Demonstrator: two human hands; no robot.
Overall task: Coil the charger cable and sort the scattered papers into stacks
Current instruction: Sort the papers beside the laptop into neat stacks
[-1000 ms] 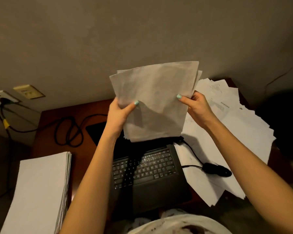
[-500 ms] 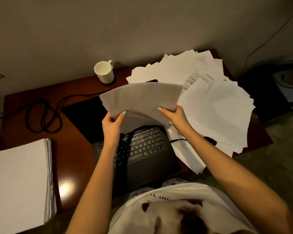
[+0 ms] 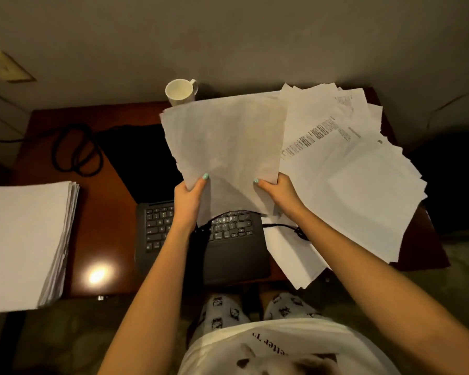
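Papers: held sheaf (image 3: 225, 147) now lies tilted away from us over the laptop (image 3: 228, 253), near edge low. 1 s ago it stood upright before the wall; half a sec ago it was partway down. We read that as squaring finished and the sheaf heading for a pile, prob. the neat stack (image 3: 25, 239) well to the left of the left hand (image 3: 188, 197).

Hands: both clamped on the sheaf's near edge, thumbs on top, fingers hidden beneath. Left hand on the left part of the edge, right hand (image 3: 280, 192) at the right corner, set apart from each other.

Counts:
- held sheaf: 1; sheets in it, can't tell.
- neat stack: 1, many sheets, at the desk (image 3: 106, 212) edge.
- scattered papers (image 3: 363, 185): 1 fanned spread just right of the right hand, too overlapped to count; a few w/ print.
- charger cable (image 3: 77, 152): 1, in loose loops on the desk beyond and left of the left hand, not yet tidily coiled.
- thin black cord (image 3: 279, 226): 1, under the right wrist; its end is hidden.
- laptop: 1, open, below both hands.
- mug (image 3: 180, 92): 1, white, beyond the sheaf's far edge.

Judgement: sorting well underway, the spread at right remains; cable step outstanding.
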